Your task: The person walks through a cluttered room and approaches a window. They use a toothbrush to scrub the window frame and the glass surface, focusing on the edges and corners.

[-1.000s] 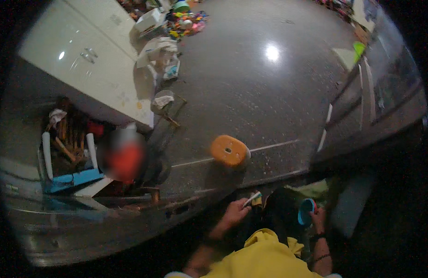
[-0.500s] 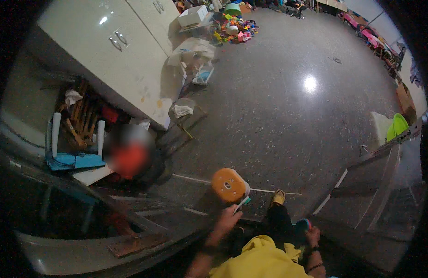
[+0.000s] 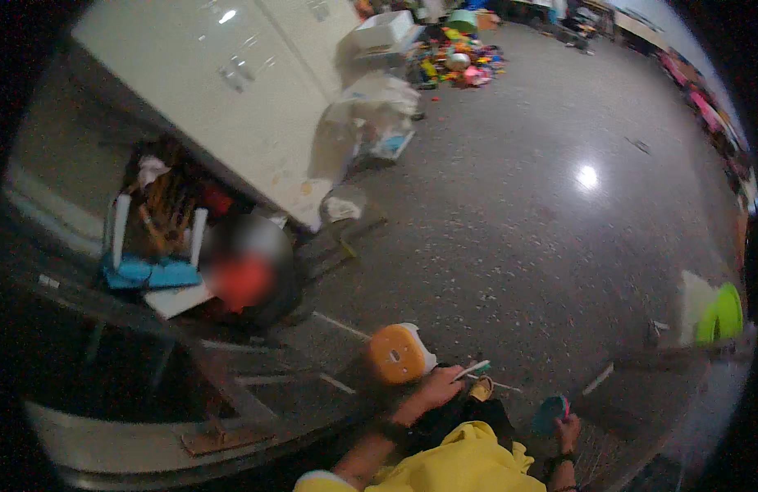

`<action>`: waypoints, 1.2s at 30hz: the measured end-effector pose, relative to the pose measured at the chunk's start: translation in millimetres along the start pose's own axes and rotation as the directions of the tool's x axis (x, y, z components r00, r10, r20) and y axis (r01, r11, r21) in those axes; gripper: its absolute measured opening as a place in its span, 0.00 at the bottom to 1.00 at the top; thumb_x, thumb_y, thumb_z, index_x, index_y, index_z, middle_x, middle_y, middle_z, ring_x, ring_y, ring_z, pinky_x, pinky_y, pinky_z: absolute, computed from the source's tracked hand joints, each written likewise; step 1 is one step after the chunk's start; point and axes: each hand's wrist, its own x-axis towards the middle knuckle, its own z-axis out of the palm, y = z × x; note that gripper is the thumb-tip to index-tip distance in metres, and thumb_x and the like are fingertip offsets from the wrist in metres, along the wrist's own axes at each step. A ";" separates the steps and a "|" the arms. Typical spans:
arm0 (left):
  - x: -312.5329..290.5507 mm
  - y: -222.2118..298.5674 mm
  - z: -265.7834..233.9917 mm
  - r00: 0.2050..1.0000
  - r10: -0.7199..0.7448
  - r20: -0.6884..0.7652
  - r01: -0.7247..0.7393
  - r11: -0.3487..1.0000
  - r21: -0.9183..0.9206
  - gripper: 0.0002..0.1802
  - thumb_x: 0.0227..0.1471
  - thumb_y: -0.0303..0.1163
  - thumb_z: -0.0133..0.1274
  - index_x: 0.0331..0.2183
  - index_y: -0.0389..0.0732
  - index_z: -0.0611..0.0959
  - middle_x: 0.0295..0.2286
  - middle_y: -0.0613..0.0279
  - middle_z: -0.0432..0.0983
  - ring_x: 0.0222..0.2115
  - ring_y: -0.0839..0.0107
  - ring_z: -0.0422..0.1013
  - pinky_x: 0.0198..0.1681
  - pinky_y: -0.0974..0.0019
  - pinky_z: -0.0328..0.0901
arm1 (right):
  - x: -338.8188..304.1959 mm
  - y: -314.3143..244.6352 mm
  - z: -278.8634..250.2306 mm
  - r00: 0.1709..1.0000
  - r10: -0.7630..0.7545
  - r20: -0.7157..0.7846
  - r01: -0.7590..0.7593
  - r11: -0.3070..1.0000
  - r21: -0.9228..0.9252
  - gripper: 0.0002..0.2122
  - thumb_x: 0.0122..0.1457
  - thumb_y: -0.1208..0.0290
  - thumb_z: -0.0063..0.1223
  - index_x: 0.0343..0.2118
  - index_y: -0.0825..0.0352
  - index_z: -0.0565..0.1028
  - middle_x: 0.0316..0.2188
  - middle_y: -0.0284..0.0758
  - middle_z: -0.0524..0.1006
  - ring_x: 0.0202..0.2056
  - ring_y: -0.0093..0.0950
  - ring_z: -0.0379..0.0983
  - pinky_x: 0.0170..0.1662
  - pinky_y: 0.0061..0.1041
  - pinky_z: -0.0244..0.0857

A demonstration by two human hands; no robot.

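My left hand is closed around a slim white brush with a green end. The hand is just right of a low orange-topped stool with a white side, which stands on the floor in front of me. On the right, my right hand is closed on a dark teal round thing with a pink edge; motion blur hides what kind it is. Between the two hands, my foot in a tan shoe shows below the brush.
Tall cream cabinets line the left, with a heap of colourful toys beyond. A blue upturned stool and a blurred person are at left. A dark door panel and green basin stand at right.
The view has turned, shifting the room. My left hand has moved right with the brush, from below the stool to its right side. My right hand still holds the round thing, slightly farther right.
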 end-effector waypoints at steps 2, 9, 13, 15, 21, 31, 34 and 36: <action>17.5 14.8 -10.5 0.999 0.016 0.033 -0.015 0.999 -0.042 0.12 0.46 0.33 0.48 0.32 0.35 0.73 0.27 0.44 0.70 0.31 0.49 0.68 0.32 0.53 0.61 | 13.3 4.1 -1.3 0.993 0.047 0.112 -0.054 0.997 0.062 0.16 0.43 0.61 0.61 0.18 0.66 0.66 0.20 0.37 0.67 0.24 0.31 0.64 0.26 0.34 0.58; 98.9 21.5 -58.3 0.999 -0.040 0.000 0.039 0.983 -0.181 0.10 0.45 0.31 0.48 0.28 0.35 0.71 0.24 0.46 0.69 0.29 0.49 0.68 0.30 0.54 0.61 | 48.6 -37.1 -2.6 0.962 0.104 0.253 0.066 0.809 -0.584 0.19 0.42 0.55 0.61 0.17 0.64 0.65 0.13 0.31 0.63 0.16 0.27 0.57 0.19 0.29 0.52; 165.1 -20.5 -59.8 0.964 0.168 -0.206 -0.171 0.985 0.005 0.09 0.46 0.32 0.48 0.29 0.36 0.72 0.25 0.46 0.69 0.28 0.51 0.68 0.29 0.55 0.60 | 103.8 -80.0 8.5 0.975 -0.030 0.219 0.139 0.853 -0.503 0.16 0.42 0.60 0.62 0.19 0.65 0.66 0.14 0.32 0.63 0.16 0.29 0.59 0.21 0.30 0.56; 199.7 -20.4 -75.6 0.972 0.132 -0.195 -0.144 0.988 -0.052 0.09 0.46 0.32 0.48 0.29 0.36 0.72 0.24 0.47 0.69 0.27 0.52 0.69 0.27 0.55 0.60 | 125.4 -117.4 16.5 0.983 -0.010 0.181 0.090 0.893 -0.441 0.15 0.41 0.61 0.62 0.18 0.65 0.67 0.14 0.33 0.64 0.17 0.29 0.60 0.22 0.30 0.57; 238.8 -2.1 -146.3 0.995 -0.073 -0.071 0.049 0.955 -0.294 0.10 0.46 0.34 0.50 0.29 0.37 0.74 0.21 0.50 0.71 0.23 0.57 0.70 0.25 0.58 0.62 | 140.4 -244.2 24.8 0.996 0.085 0.011 -0.083 0.989 -0.123 0.12 0.38 0.65 0.61 0.17 0.66 0.70 0.14 0.33 0.68 0.18 0.31 0.65 0.24 0.31 0.60; 338.0 44.4 -153.2 0.997 -0.029 0.068 0.036 0.994 -0.105 0.13 0.45 0.35 0.50 0.32 0.35 0.75 0.23 0.51 0.71 0.25 0.60 0.69 0.29 0.61 0.62 | 208.4 -231.9 32.4 0.935 0.306 -0.177 -0.342 0.911 -0.230 0.20 0.29 0.59 0.68 0.15 0.68 0.68 0.14 0.41 0.69 0.21 0.38 0.69 0.26 0.35 0.61; 380.9 83.1 -145.8 0.991 -0.126 0.056 0.129 0.990 -0.056 0.14 0.46 0.35 0.49 0.34 0.36 0.75 0.23 0.55 0.71 0.24 0.66 0.68 0.29 0.63 0.62 | 237.7 -196.5 30.7 0.955 0.204 -0.217 -0.273 0.892 -0.362 0.21 0.29 0.57 0.67 0.15 0.69 0.68 0.13 0.43 0.69 0.19 0.43 0.67 0.24 0.36 0.60; 402.6 126.9 -147.4 0.973 -0.208 0.097 0.210 0.978 -0.016 0.16 0.46 0.34 0.49 0.38 0.38 0.75 0.23 0.62 0.69 0.24 0.72 0.65 0.28 0.65 0.62 | 271.3 -200.5 15.1 0.933 0.283 -0.221 -0.341 0.892 -0.298 0.21 0.30 0.58 0.67 0.15 0.69 0.68 0.13 0.43 0.68 0.19 0.43 0.67 0.24 0.37 0.60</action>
